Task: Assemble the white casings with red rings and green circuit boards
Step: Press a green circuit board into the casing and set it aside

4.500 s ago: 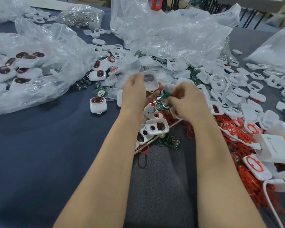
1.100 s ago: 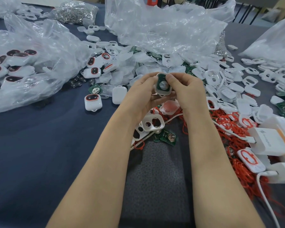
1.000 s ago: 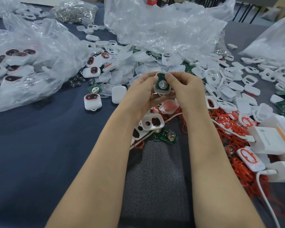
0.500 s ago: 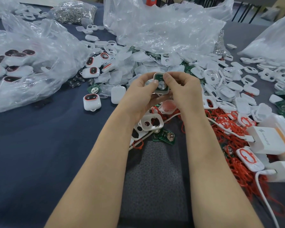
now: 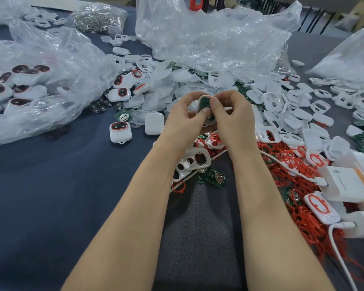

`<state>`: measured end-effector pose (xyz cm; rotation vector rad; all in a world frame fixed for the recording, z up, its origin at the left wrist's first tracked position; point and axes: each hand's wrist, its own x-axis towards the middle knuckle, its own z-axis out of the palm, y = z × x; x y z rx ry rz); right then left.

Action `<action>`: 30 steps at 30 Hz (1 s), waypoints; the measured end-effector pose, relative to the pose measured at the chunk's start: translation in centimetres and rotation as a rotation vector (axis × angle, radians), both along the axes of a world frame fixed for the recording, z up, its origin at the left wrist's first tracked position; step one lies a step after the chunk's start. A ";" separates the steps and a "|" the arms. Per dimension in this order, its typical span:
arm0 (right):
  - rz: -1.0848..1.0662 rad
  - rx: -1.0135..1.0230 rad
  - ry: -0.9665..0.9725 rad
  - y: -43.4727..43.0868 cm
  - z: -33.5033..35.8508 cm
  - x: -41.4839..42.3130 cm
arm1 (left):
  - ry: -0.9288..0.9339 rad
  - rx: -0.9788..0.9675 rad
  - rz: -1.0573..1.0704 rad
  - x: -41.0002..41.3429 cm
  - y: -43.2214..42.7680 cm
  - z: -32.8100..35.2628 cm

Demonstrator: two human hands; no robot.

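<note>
A white casing point(image 5: 200, 103) is held in mid-air above the middle of the table, between the two hands. Its long axis is set nearly upright in the view, with the upper end leaned slightly to the left and the lower end hidden behind the thumbs. Its open side is turned toward the camera, and a green circuit board point(image 5: 206, 105) is seen seated inside it.

The casing is gripped from the left by the left hand point(image 5: 183, 120), whose fingers are curled behind the shell while the thumb is laid across the lower part of the board. It is gripped from the right by the right hand point(image 5: 233, 116), with fingers curled round the far edge and the thumb tip pressed on the board's right side. The two thumbs are brought together until they touch.

Just below the hands, a perforated white shell point(image 5: 194, 159) and a loose green board point(image 5: 215, 177) are found on the dark blue cloth point(image 5: 40, 185). To the right, a tangle of red rings point(image 5: 292, 164) is spread out, crossed by a white cable point(image 5: 281, 163) that is plugged into a white charger point(image 5: 349, 183). Empty white shells point(image 5: 281, 106) are scattered beyond. To the left, a finished unit point(image 5: 120, 132) is placed alone, and more are kept in a clear plastic bag point(image 5: 50, 91).
</note>
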<state>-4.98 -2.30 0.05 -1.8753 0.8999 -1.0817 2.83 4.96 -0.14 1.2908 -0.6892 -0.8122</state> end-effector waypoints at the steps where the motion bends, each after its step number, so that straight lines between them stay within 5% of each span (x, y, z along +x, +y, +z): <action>1: -0.001 -0.016 -0.001 0.1 -0.1 0.1 | -0.017 -0.006 0.005 0.0 0.0 -0.1; 19: 0.028 0.166 -0.110 0.8 0.3 0.2 | -0.130 -0.022 0.095 -0.3 0.1 0.3; 25: -0.039 0.121 -0.087 0.2 0.3 0.1 | 0.316 -0.206 0.415 2.5 1.7 1.9; 30: 0.092 0.016 0.239 0.9 0.8 1.6 | 0.342 -0.295 0.597 4.7 2.8 2.4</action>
